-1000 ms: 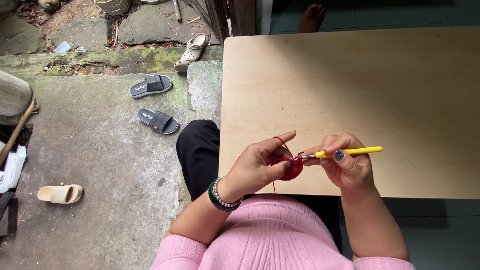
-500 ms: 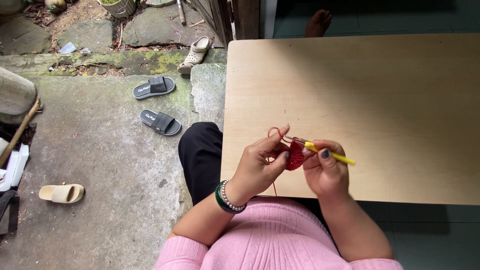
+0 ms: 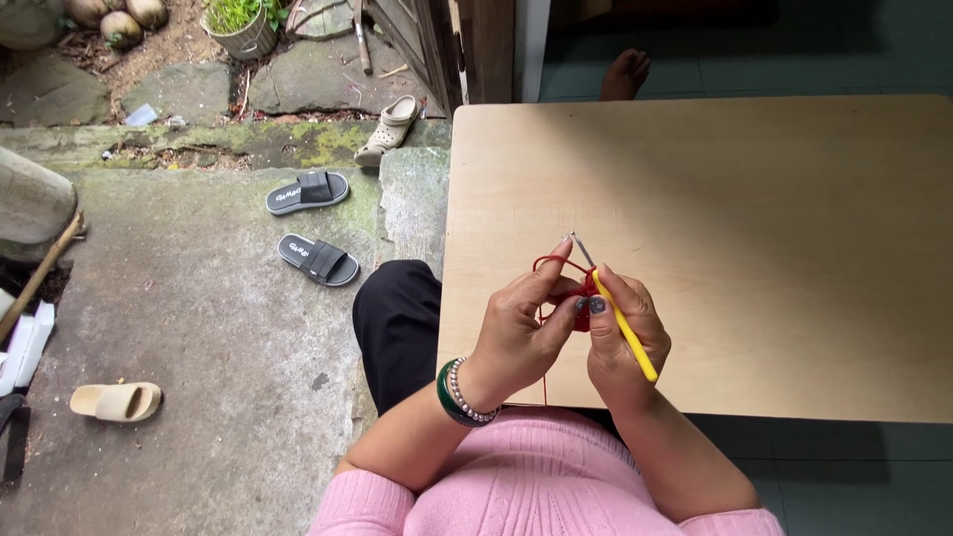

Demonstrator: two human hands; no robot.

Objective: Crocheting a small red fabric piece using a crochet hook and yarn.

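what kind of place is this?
Likely a home doorstep, half outdoors: mossy stone paving with slippers left on it, a potted plant, and a wooden table at the doorway.

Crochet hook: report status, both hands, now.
Right hand grips yellow crochet hook. Left hand pinches red yarn piece. Above bare wooden table, nothing obstructing.
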